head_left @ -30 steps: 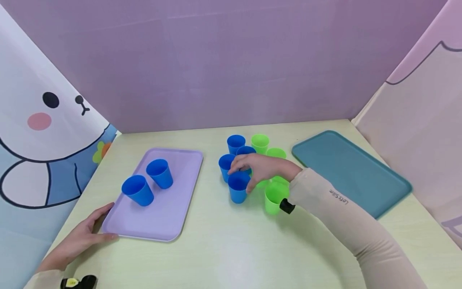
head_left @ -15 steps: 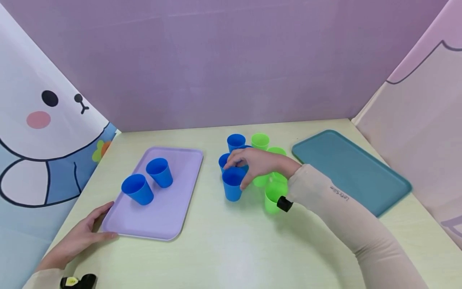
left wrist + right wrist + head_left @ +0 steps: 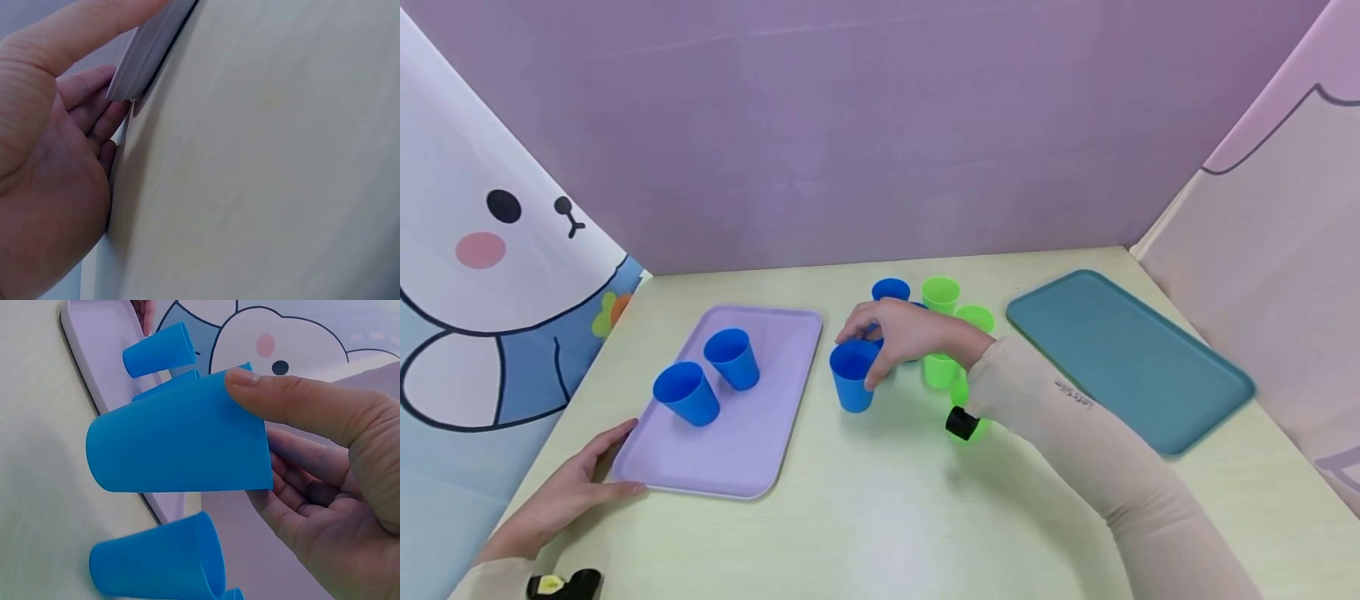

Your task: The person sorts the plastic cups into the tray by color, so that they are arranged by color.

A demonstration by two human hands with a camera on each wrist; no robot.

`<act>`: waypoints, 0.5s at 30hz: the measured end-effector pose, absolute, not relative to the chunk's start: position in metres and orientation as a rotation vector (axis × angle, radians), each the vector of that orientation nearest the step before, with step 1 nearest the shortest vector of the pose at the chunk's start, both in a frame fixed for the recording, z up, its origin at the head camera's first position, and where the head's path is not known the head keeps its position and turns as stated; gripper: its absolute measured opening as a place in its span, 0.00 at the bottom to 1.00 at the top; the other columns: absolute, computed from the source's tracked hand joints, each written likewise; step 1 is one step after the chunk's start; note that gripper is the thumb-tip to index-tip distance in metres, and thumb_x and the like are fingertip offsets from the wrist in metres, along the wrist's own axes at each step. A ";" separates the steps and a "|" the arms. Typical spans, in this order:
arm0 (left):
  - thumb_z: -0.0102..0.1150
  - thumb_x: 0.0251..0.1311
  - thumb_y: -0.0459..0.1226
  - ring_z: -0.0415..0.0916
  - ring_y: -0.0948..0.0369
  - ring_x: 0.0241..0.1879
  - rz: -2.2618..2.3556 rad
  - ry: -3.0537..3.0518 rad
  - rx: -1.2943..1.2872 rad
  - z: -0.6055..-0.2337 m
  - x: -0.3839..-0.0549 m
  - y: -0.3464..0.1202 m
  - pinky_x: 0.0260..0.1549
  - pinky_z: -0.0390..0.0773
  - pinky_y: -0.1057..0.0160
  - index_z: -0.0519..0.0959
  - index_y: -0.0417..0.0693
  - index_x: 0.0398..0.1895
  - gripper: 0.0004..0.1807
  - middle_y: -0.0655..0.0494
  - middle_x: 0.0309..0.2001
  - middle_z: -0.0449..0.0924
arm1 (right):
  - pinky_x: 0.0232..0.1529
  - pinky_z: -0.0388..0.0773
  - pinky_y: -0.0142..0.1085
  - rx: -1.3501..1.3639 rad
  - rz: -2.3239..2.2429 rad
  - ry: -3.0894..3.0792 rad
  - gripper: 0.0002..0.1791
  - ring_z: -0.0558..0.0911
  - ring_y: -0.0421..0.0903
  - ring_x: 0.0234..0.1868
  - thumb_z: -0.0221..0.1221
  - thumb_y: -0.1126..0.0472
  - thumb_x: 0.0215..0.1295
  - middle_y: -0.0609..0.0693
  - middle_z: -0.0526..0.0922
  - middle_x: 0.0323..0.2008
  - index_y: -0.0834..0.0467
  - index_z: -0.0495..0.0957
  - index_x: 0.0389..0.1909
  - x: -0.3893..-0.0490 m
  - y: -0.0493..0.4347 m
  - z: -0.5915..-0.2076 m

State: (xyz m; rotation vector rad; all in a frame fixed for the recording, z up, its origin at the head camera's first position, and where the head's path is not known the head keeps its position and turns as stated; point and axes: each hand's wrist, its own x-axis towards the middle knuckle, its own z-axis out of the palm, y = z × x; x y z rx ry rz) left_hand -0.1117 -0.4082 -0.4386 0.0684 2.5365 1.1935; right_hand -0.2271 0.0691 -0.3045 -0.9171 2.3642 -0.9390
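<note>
My right hand [image 3: 904, 335] pinches a blue cup [image 3: 853, 385] at its rim, thumb on the near side. In the right wrist view this cup [image 3: 178, 440] spans the middle, with the thumb pressed on its outer wall and fingertips behind the rim. My left hand [image 3: 568, 492] holds the near left corner of the lilac tray [image 3: 715, 471], thumb along the front edge and fingers at the left side. The left wrist view shows the thumb over the tray's rim [image 3: 134, 69]. Two blue cups, one nearer [image 3: 688, 396] and one farther [image 3: 732, 360], stand upright on this tray.
Behind the right hand are more blue cups, one at the back [image 3: 891, 289], partly hidden. Several green cups [image 3: 941, 293] stand beside them, some covered by the right sleeve. A teal tray [image 3: 1127, 358] lies at the right. A purple cloth wall [image 3: 880, 142] borders the table's back.
My right hand has moved left with the blue cup, away from the group of cups and towards the lilac tray. The left hand has stayed at the tray corner.
</note>
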 end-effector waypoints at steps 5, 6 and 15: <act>0.69 0.59 0.38 0.38 0.26 0.70 1.200 2.521 0.048 -0.438 -0.112 -0.407 0.61 0.52 0.27 0.39 0.34 0.78 0.56 0.24 0.74 0.39 | 0.58 0.78 0.38 -0.896 -0.970 2.361 0.33 0.78 0.49 0.58 0.79 0.61 0.45 0.42 0.79 0.54 0.54 0.81 0.56 -0.229 0.057 -0.306; 0.70 0.59 0.38 0.37 0.25 0.70 1.217 2.510 0.044 -0.438 -0.112 -0.407 0.60 0.50 0.24 0.39 0.33 0.78 0.56 0.24 0.74 0.38 | 0.57 0.78 0.38 -0.891 -0.976 2.359 0.32 0.78 0.49 0.58 0.79 0.61 0.46 0.42 0.80 0.54 0.54 0.81 0.56 -0.229 0.055 -0.306; 0.70 0.59 0.39 0.35 0.25 0.70 1.221 2.485 0.009 -0.436 -0.112 -0.406 0.60 0.48 0.23 0.38 0.34 0.78 0.57 0.24 0.75 0.36 | 0.59 0.76 0.34 -0.865 -1.029 2.364 0.32 0.77 0.43 0.55 0.78 0.63 0.47 0.44 0.80 0.52 0.56 0.81 0.57 -0.234 0.035 -0.307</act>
